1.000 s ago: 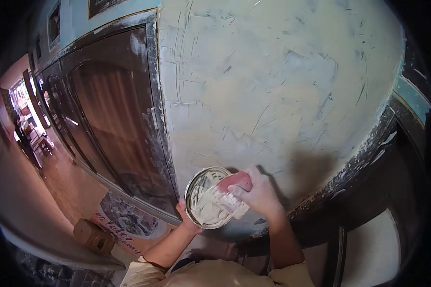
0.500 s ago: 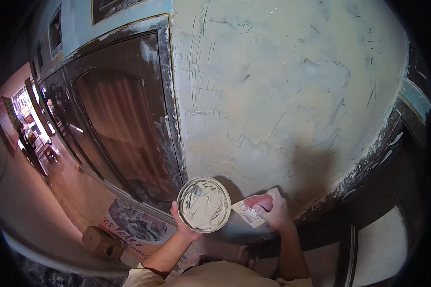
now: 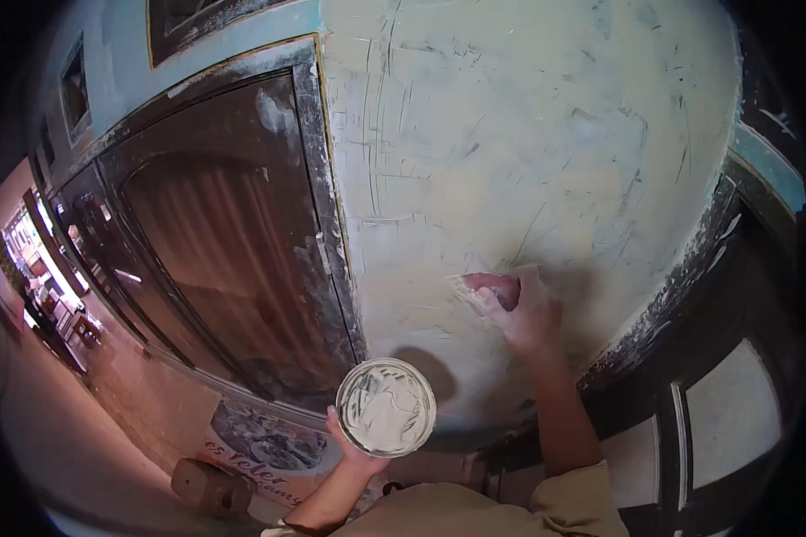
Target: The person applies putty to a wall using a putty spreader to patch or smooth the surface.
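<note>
My left hand (image 3: 360, 455) grips a round tub (image 3: 386, 362) from below and its left side. Thick cream-coloured filler (image 3: 392, 413) with smeared ridges sits inside it. Higher up, my right hand (image 3: 537, 315) is closed round the reddish handle of a putty knife (image 3: 494, 286). Its filler-coated blade lies at the surface of the plastered wall (image 3: 510, 161), partly hidden by my fingers. Whitish filler coats my right fingers too. Patches, scratches and trowel marks cover the cream and pale blue wall.
Left of the wall stands a dark door (image 3: 215, 242) with a reddish curtain behind its panel. A dark frame (image 3: 672, 295) edges the wall at right, beside dark panelling with pale panels (image 3: 734, 416). On the floor lie a brown stool (image 3: 210, 488) and a printed banner (image 3: 269, 438).
My right hand has lifted the putty knife from beside the tub up onto the wall. The tub in my left hand sits slightly lower in view, and the view has shifted a little.
</note>
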Tool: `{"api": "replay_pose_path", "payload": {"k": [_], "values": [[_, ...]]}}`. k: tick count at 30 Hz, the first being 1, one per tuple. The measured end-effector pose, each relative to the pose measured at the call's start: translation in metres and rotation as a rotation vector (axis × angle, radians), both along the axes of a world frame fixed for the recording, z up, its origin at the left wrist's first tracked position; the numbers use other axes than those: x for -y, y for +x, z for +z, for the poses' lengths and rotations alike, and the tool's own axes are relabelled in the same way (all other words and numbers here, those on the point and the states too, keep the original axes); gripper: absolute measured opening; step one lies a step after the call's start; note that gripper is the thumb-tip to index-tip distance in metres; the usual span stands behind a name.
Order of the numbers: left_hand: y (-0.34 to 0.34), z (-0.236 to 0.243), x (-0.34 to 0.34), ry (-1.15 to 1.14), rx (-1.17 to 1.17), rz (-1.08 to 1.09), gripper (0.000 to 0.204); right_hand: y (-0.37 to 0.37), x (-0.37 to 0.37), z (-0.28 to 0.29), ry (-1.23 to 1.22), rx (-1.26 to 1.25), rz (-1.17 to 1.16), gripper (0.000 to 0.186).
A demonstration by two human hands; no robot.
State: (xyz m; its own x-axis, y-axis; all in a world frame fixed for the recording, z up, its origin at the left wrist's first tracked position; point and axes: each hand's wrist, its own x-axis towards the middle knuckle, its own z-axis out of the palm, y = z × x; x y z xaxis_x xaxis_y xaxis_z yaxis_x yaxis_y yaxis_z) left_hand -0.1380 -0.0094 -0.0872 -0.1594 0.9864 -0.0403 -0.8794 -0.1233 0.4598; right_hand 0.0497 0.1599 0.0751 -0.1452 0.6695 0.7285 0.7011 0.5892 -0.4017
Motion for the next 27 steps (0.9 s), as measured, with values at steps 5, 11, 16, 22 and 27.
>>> {"api": "replay_pose_path", "payload": {"k": [5, 11, 16, 22, 27], "values": [[-0.027, -0.002, 0.005, 0.020, 0.033, -0.016, 0.096, -0.016, -0.018, 0.015, 0.277, 0.161, -0.002, 0.033], [-0.050, 0.001, 0.010, 0.081, -0.011, 0.005, 0.096, -0.016, -0.025, 0.048, 0.426, 0.053, -0.178, 0.031], [-0.065, 0.000, 0.015, 0.084, 0.013, -0.021, 0.095, -0.038, -0.003, 0.036, 0.378, 0.136, -0.015, 0.029], [-0.075, 0.000, 0.020, 0.108, -0.005, -0.035, 0.091, -0.050, -0.014, 0.046, 0.456, 0.114, -0.115, 0.028], [-0.088, 0.002, 0.029, 0.086, 0.001, -0.014, 0.091, -0.067, 0.013, 0.070, 0.507, 0.195, 0.002, 0.028]]}}
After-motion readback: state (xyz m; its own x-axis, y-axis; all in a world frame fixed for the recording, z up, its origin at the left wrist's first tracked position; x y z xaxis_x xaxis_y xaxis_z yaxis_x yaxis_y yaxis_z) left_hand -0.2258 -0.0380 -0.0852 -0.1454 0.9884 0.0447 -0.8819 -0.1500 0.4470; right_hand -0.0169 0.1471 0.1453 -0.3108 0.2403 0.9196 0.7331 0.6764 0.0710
